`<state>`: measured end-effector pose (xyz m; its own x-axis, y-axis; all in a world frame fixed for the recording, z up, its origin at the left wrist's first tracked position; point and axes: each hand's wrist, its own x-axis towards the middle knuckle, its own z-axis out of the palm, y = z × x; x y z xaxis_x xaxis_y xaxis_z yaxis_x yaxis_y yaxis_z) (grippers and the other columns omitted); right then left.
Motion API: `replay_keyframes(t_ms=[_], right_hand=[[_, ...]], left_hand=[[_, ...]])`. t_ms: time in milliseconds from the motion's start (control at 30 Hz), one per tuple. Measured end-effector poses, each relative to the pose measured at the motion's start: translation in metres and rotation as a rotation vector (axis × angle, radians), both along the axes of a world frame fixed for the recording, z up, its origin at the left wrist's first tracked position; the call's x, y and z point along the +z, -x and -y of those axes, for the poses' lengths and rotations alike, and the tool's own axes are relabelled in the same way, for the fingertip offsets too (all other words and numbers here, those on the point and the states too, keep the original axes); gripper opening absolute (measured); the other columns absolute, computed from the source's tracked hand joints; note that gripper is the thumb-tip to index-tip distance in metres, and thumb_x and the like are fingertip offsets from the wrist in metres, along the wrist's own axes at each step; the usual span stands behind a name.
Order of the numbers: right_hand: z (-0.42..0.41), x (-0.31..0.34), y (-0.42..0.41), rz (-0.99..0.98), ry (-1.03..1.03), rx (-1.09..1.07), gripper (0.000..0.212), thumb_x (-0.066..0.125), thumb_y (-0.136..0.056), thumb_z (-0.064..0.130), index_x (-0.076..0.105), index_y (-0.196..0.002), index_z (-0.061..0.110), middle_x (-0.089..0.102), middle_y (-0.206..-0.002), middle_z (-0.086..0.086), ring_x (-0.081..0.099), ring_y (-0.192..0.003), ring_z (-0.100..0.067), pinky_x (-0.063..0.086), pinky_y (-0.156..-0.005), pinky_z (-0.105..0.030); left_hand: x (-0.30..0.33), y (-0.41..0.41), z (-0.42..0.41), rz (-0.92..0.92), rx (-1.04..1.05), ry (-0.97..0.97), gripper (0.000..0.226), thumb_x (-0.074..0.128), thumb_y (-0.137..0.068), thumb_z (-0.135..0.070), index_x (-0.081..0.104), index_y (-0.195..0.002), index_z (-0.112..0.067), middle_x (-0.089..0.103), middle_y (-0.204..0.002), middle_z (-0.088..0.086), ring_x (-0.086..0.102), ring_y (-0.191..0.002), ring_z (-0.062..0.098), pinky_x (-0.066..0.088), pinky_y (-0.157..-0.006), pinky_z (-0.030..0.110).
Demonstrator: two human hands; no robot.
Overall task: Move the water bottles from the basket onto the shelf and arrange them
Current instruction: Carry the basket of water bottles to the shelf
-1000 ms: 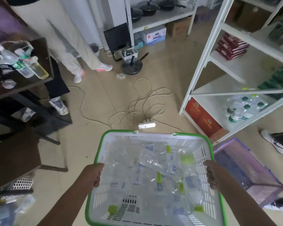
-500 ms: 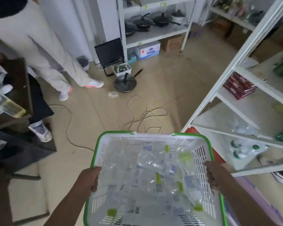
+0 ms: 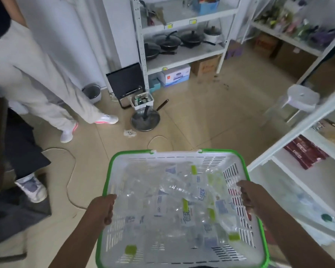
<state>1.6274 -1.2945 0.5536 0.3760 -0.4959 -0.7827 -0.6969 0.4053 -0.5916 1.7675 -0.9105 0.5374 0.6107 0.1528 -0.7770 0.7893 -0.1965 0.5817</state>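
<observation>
The view has lifted since earlier. Left hand (image 3: 103, 208) and right hand (image 3: 249, 196) curl round the basket (image 3: 124, 167) rims; water bottles (image 3: 182, 198) remain inside, shelf (image 3: 317, 182) at right, unloading unstarted.

You're standing in a small shop or stockroom: white metal shelving (image 3: 141, 45) with yellow price tags (image 3: 170, 26), boxed goods (image 3: 177, 75), and pans (image 3: 168, 42) displayed for sale.

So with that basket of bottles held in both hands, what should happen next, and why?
Probably set the basket down beside the white shelf on the right. Both the left hand and right hand grip its rim, so neither is free to lift a bottle.
</observation>
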Motion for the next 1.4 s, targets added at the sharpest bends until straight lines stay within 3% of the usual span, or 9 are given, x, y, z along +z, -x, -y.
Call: replay_keyframes(t_ms=[167, 300, 433, 767, 1033, 1200, 1400], right_hand=[[0.087, -0.026, -0.121, -0.06, -0.066, 0.01, 0.05, 0.054, -0.088, 0.015, 0.026, -0.047, 0.023, 0.021, -0.032, 0.008, 0.015, -0.025, -0.008, 0.016, -0.041, -0.011], [0.157, -0.021, -0.213, -0.111, -0.071, 0.013, 0.048, 0.054, -0.09, 0.018, 0.029, -0.049, 0.022, 0.023, -0.03, 0.008, 0.017, -0.023, -0.007, 0.016, -0.045, -0.019], [0.208, -0.009, -0.279, -0.059, -0.051, -0.012, 0.046, 0.056, -0.09, 0.018, 0.033, -0.051, 0.021, 0.026, -0.031, 0.008, 0.02, -0.023, -0.007, 0.018, -0.038, -0.013], [0.307, 0.016, -0.388, -0.008, -0.047, -0.146, 0.046, 0.057, -0.089, 0.019, 0.031, -0.051, 0.019, 0.025, -0.029, 0.007, 0.019, -0.022, -0.008, 0.018, -0.039, -0.012], [0.371, 0.023, -0.474, -0.053, -0.015, -0.215, 0.045, 0.054, -0.091, 0.021, 0.03, -0.053, 0.02, 0.022, -0.031, 0.006, 0.018, -0.023, -0.009, 0.019, -0.041, -0.014], [0.403, 0.007, -0.53, -0.083, -0.034, -0.332, 0.05, 0.053, -0.093, 0.02, 0.027, -0.051, 0.02, 0.021, -0.034, 0.004, 0.018, -0.026, -0.01, 0.019, -0.039, -0.014], [0.438, 0.019, -0.577, -0.083, -0.067, -0.508, 0.055, 0.052, -0.095, 0.022, 0.024, -0.048, 0.021, 0.019, -0.034, 0.004, 0.016, -0.025, -0.01, 0.018, -0.037, -0.013]], left_hand=[[-0.014, -0.104, 0.087, 0.005, 0.066, -0.06, 0.046, 0.057, -0.091, -0.014, 0.035, -0.05, -0.015, 0.028, -0.031, -0.002, 0.022, -0.023, 0.01, 0.021, -0.038, 0.011], [-0.003, -0.186, 0.152, -0.04, 0.084, -0.069, 0.047, 0.056, -0.091, -0.015, 0.034, -0.05, -0.016, 0.026, -0.029, -0.004, 0.02, -0.022, 0.009, 0.021, -0.036, 0.009], [0.02, -0.253, 0.2, -0.029, 0.056, -0.041, 0.046, 0.055, -0.091, -0.017, 0.033, -0.051, -0.017, 0.025, -0.03, -0.006, 0.019, -0.023, 0.008, 0.021, -0.036, 0.01], [0.069, -0.417, 0.32, 0.049, -0.119, -0.036, 0.046, 0.051, -0.093, -0.017, 0.032, -0.051, -0.017, 0.023, -0.029, -0.006, 0.017, -0.022, 0.008, 0.019, -0.036, 0.008], [0.046, -0.55, 0.408, 0.037, -0.256, 0.052, 0.051, 0.051, -0.094, -0.021, 0.031, -0.047, -0.017, 0.022, -0.032, -0.004, 0.018, -0.023, 0.008, 0.021, -0.038, 0.008], [0.02, -0.658, 0.477, 0.026, -0.419, -0.001, 0.051, 0.057, -0.092, -0.027, 0.033, -0.048, -0.016, 0.025, -0.031, -0.003, 0.021, -0.024, 0.009, 0.022, -0.039, 0.009], [0.027, -0.769, 0.564, -0.008, -0.601, -0.078, 0.064, 0.057, -0.091, -0.036, 0.03, -0.035, -0.021, 0.025, -0.031, -0.001, 0.023, -0.024, 0.009, 0.023, -0.043, 0.018]])
